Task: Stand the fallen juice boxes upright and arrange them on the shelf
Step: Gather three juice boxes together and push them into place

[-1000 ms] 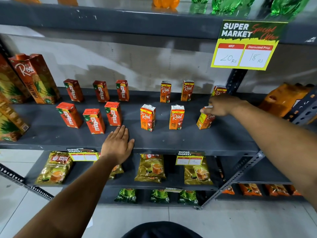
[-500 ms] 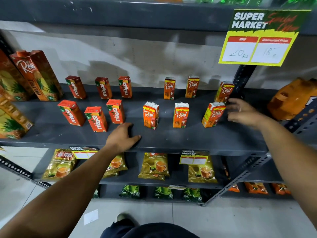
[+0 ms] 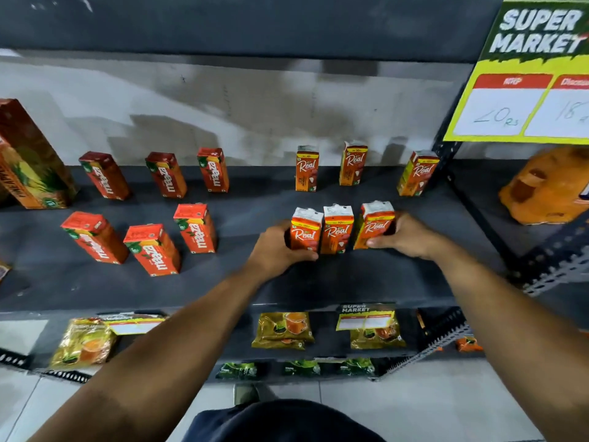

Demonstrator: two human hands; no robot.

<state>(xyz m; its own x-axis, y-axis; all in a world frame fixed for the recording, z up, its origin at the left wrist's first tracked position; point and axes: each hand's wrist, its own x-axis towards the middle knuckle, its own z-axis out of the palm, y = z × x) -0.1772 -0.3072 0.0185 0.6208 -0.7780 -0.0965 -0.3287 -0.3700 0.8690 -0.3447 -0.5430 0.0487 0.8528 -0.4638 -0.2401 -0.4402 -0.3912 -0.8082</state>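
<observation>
Three small orange Real juice boxes stand upright close together in the front row of the dark grey shelf. My left hand grips the left box from its left side. My right hand grips the right box from its right side. The middle box stands between them, untouched. Three more Real boxes stand behind: one at the back left, one beside it, one at the far right. Six red Maaza boxes stand in two rows to the left, such as one in front.
A tall pineapple carton stands at the far left. An orange bag lies on the neighbouring shelf to the right, behind a perforated metal post. A price sign hangs top right. Tea packets lie on the shelf below.
My left hand moved right from the shelf edge onto the left Real box. My right hand came left onto the right box. The three front boxes now stand closer together.
</observation>
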